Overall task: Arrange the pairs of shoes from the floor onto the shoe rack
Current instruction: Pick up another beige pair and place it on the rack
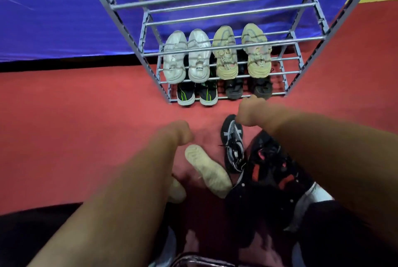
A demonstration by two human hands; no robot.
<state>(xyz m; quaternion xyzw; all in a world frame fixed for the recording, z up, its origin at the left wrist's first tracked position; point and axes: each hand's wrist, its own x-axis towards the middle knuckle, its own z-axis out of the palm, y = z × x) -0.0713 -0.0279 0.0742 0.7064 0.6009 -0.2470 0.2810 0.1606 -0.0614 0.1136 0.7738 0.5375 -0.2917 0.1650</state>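
So from the head cam looking down: the grey metal shoe rack (226,51) stands on the red carpet (75,126) against a blue banner (64,25), and it's already got four pairs on it. On the upper of the two filled tiers there's a white pair (186,56) on the left and a cream-yellow pair (241,51) right beside it. Bottom tier has a black pair with green stripes (196,94) on the left and a dark grey pair (247,89) on the right. Both arms are stretched out forward. The left hand (179,132) is curled up loosely over bare carpet, not holding anything as far as I can see, and it's just above a cream shoe lying sole-up (207,169) on the floor. The right hand (251,112) is curled as well, up near the front edge of the rack's bottom tier, right over the toe of a black and white sneaker (233,143); can't tell if the fingers are actually touching it, it's pretty blurry. Next to that sneaker, under the right forearm, sits a black shoe with red patches (271,165). Another pale shoe (176,191) peeks out from under the left forearm.
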